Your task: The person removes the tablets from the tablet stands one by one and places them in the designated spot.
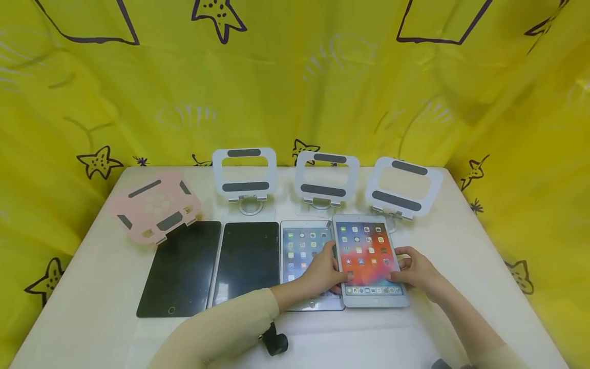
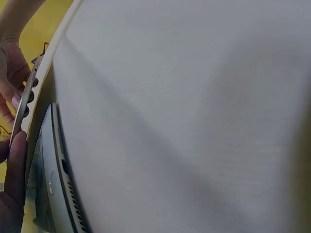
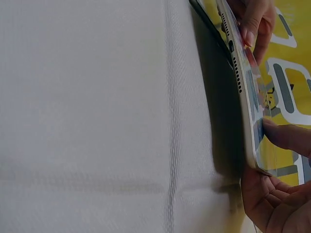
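Note:
Both my hands hold a white tablet (image 1: 369,246) with a lit home screen of app icons. My left hand (image 1: 324,271) pinches its left edge, thumb on the front. The right hand (image 1: 417,274) pinches the right edge, thumb on top and fingers beneath. In the right wrist view, this tablet (image 3: 243,82) is raised off the table, with a shadow under it. A second lit white tablet (image 1: 295,251) lies flat under my left forearm and hand, partly covered. Left of it lie two dark-screened tablets, one black (image 1: 251,251) and another (image 1: 184,277).
Behind the tablets stand three white tablet stands (image 1: 246,186) (image 1: 323,191) (image 1: 396,201) with grey pads. A pink stand (image 1: 156,205) is at the left, over a dark tablet's top corner. A small black object (image 1: 275,342) shows by my left sleeve. Yellow curtain (image 1: 295,92) surrounds the white table (image 1: 461,256).

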Motion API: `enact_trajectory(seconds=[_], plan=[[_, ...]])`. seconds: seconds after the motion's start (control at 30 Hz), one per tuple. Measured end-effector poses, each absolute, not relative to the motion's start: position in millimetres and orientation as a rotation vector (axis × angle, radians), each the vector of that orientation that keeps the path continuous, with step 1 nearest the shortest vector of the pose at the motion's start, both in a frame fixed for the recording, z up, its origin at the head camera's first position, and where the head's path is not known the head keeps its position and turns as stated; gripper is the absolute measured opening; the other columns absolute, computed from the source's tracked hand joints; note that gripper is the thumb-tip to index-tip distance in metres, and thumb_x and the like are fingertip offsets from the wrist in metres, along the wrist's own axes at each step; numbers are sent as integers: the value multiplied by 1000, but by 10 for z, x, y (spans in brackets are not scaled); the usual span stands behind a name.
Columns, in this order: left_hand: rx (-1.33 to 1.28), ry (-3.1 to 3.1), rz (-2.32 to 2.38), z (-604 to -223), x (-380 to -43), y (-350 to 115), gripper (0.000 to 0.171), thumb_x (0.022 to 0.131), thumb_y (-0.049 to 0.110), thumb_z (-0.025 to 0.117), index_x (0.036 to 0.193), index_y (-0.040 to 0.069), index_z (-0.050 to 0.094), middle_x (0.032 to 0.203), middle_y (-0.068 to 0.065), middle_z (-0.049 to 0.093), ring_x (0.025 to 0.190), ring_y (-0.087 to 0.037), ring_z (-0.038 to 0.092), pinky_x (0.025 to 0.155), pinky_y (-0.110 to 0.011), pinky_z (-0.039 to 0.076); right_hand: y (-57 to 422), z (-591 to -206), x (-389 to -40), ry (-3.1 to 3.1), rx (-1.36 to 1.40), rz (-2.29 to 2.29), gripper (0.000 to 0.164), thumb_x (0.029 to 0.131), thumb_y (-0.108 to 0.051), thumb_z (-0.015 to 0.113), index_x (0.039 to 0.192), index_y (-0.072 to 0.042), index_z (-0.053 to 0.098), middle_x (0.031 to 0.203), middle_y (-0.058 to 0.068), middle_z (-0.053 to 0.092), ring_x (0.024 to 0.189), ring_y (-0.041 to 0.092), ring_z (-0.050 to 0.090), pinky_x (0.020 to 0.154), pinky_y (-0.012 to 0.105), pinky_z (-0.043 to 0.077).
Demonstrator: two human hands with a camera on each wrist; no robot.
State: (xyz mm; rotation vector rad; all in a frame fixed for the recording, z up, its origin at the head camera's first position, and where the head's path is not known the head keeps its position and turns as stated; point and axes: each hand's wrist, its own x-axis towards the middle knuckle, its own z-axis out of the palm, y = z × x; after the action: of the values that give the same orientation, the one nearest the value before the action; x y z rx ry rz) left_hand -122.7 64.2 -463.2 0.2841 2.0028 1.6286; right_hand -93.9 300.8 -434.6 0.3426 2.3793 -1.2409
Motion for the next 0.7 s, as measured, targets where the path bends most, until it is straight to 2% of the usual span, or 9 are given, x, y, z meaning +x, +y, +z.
enact_trajectory(seconds=[0.2, 0.4, 0.53, 0.63, 0.7], plan=[[285, 2014, 1595, -4633, -1310, 743, 83, 77, 4, 77, 141, -1, 25, 73, -4, 57, 41, -14, 56, 41, -30, 51, 3128, -4380, -1013, 2303, 356, -1282, 74, 81, -12, 73, 134, 10, 27, 88, 7, 58, 73, 15, 57, 63, 24, 53], [316, 2017, 1530, -4597, -1355, 767, 56, 75, 5, 78, 116, 1, 40, 69, -6, 56, 40, -13, 55, 41, -28, 51, 3189, -4380, -1052, 2301, 382, -1233, 72, 82, -12, 72, 135, 9, 27, 89, 7, 56, 75, 14, 55, 62, 23, 51], [335, 2030, 1454, -4565, -1382, 762, 46, 76, 5, 78, 104, 4, 42, 66, -6, 56, 40, -13, 55, 41, -28, 50, 3167, -4354, -1041, 2326, 397, -1163, 71, 82, -14, 72, 134, 10, 28, 97, 14, 56, 79, 16, 55, 65, 24, 53], [362, 2063, 1394, -4535, -1391, 763, 42, 76, 3, 77, 103, 2, 45, 61, -7, 59, 37, -12, 53, 39, -27, 49, 3137, -4347, -1028, 2362, 393, -1135, 72, 81, -15, 73, 132, 12, 29, 104, 23, 54, 83, 20, 55, 69, 27, 54], [389, 2108, 1333, -4518, -1380, 769, 48, 76, 2, 76, 114, -4, 46, 58, -7, 59, 35, -12, 52, 38, -27, 48, 3119, -4347, -1023, 2394, 390, -1119, 72, 81, -16, 74, 131, 12, 30, 107, 27, 53, 86, 22, 55, 71, 29, 55]])
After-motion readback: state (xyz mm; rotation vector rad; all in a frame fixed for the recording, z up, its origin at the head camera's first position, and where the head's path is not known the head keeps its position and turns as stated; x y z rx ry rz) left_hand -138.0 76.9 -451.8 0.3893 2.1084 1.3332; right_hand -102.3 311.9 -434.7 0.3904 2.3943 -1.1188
